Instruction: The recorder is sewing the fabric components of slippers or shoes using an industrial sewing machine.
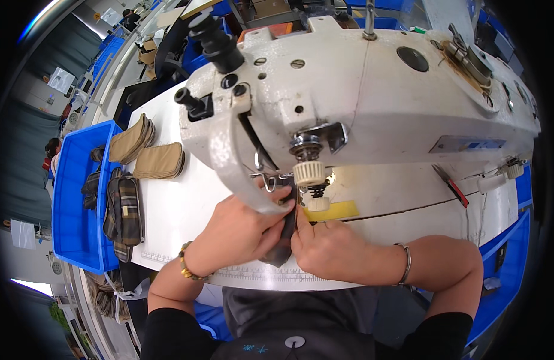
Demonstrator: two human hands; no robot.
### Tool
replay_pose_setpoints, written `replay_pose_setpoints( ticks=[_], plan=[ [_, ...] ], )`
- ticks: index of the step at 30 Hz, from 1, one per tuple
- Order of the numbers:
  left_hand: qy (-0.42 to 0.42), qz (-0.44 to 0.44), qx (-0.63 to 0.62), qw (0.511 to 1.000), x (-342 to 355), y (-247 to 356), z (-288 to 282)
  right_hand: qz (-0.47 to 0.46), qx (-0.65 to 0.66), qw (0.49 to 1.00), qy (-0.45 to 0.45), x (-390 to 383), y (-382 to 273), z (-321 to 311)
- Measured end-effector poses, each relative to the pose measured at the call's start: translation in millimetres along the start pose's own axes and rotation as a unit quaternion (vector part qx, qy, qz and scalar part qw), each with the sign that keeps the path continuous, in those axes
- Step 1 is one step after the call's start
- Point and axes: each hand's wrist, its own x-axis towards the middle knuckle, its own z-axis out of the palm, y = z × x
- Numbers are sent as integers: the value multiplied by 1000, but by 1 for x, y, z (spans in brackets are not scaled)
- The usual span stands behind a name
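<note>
A white industrial sewing machine (379,102) fills the upper middle. Below its needle area lies a dark grey fabric piece (275,254), partly hidden by my hands. My left hand (244,231) grips it from the left, fingers bent, fingertips near the presser area behind the white guard (224,156). My right hand (328,252) holds the fabric's right edge with curled fingers, index fingertip close to the needle area. A yellow strip (340,210) lies on the white tabletop (175,225) just right of the needle. The exact needle point is hidden.
Tan fabric stacks (158,161) and plaid pieces (122,216) lie at left beside a blue bin (63,234) holding dark items. Red-handled scissors (454,189) lie right of the machine. Blue bins (499,300) stand at right. Other people (53,153) appear in the background.
</note>
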Motion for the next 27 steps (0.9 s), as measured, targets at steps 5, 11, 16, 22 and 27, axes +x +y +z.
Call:
replay_pose_setpoints(
  ticks=[5, 11, 16, 22, 27],
  plan=[
    [-52, 30, 28, 998, -19, 19, -7, -8, -4, 1000, -16, 1, -1, -1],
    [-10, 52, 56, 997, -18, 17, 4, -17, -13, 1000, 4, 0, -3, -3],
    [78, 56, 88, 991, -17, 19, 25, -45, -32, 998, 40, -3, -13, -5],
    [110, 88, 136, 981, -14, 19, 32, -49, -24, 998, 30, -6, -16, -3],
    [113, 96, 126, 981, -11, 20, 30, -61, -15, 998, 18, -7, -18, -3]
  ],
)
